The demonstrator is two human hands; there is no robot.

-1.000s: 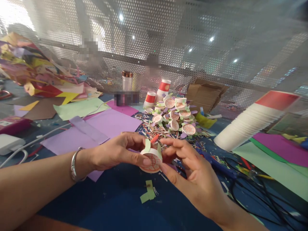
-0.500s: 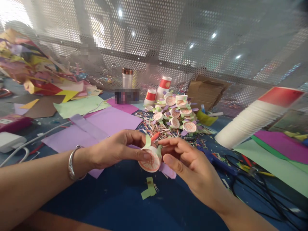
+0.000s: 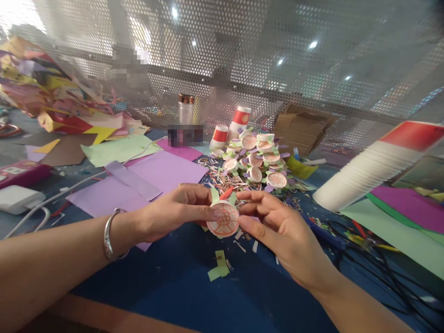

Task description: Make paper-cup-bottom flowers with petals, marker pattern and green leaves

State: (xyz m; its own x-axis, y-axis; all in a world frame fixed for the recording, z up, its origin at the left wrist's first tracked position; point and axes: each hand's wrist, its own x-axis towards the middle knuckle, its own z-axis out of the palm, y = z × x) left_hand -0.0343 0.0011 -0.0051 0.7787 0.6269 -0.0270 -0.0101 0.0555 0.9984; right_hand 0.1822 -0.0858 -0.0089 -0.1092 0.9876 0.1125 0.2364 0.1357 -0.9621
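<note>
A cut-off paper cup bottom point(image 3: 225, 226), marked with red-orange lines like a turtle shell, is held above the blue table with its round face toward me. Green paper tabs stick up from its upper edge, and a red-orange piece shows between them. My left hand point(image 3: 189, 206) grips it, thumb across the face and fingers behind. At its right edge, my right hand point(image 3: 274, 226) pinches the rim between thumb and fingers; a bit of purple paper shows there. Behind, several similar cup bottoms with green and purple tabs form a pile point(image 3: 255, 159).
Purple paper sheets point(image 3: 173, 169) lie left of the pile, among paper scraps. Green scraps point(image 3: 218, 268) lie in front of my hands. A long stack of paper cups point(image 3: 367, 166) leans at right, near black cables point(image 3: 371, 263). A white charger point(image 3: 21, 199) sits at left.
The cup bottom has moved slightly up and right and turned to face me more squarely. My right thumb has closed in on its edge. The purple tab below it is now mostly hidden.
</note>
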